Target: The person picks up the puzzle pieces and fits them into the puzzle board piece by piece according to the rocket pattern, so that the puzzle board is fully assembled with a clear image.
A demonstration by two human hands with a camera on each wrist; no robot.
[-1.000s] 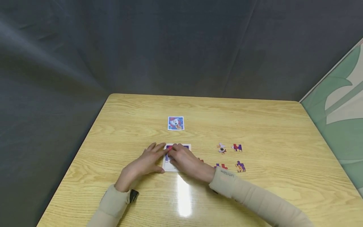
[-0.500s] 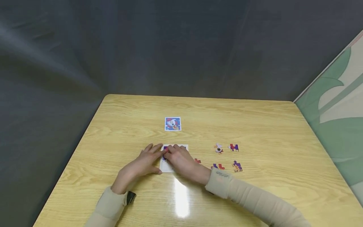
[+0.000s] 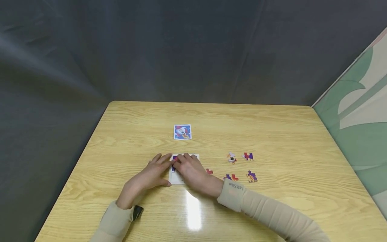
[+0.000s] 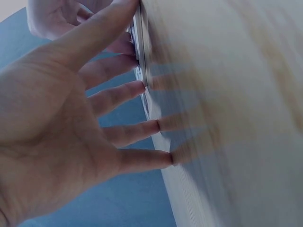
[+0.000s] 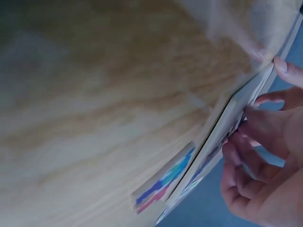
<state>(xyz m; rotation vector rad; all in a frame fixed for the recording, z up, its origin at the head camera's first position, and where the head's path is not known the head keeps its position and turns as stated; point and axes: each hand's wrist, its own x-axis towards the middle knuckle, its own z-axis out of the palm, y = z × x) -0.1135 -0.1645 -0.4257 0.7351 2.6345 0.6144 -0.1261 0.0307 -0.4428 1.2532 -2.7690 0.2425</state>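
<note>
A white puzzle tray (image 3: 176, 179) with purple and red printed areas lies flat on the table, partly covered by both hands. My left hand (image 3: 151, 173) spreads over its left side, the thumb at the near left corner. Its fingers look long and extended in the left wrist view, fingertips (image 4: 164, 160) down at the tabletop. My right hand (image 3: 191, 172) reaches over the tray from the right with bent fingers. Thumb and fingers come together low at the tray, pinching a reddish puzzle piece (image 3: 175, 159) near its upper left; most of that piece is hidden.
Several loose puzzle pieces lie right of the tray, among them a white one with an eye (image 3: 231, 158), a red and purple one (image 3: 248, 156) and a purple and orange one (image 3: 251, 176). A small picture card (image 3: 182, 132) lies beyond the tray. Dark cloth (image 3: 193, 50) hangs behind the table.
The whole head view has shifted slightly, so everything sits a little further left. Both hands stay at the tray; the right fingers make only small movements over its upper left.
</note>
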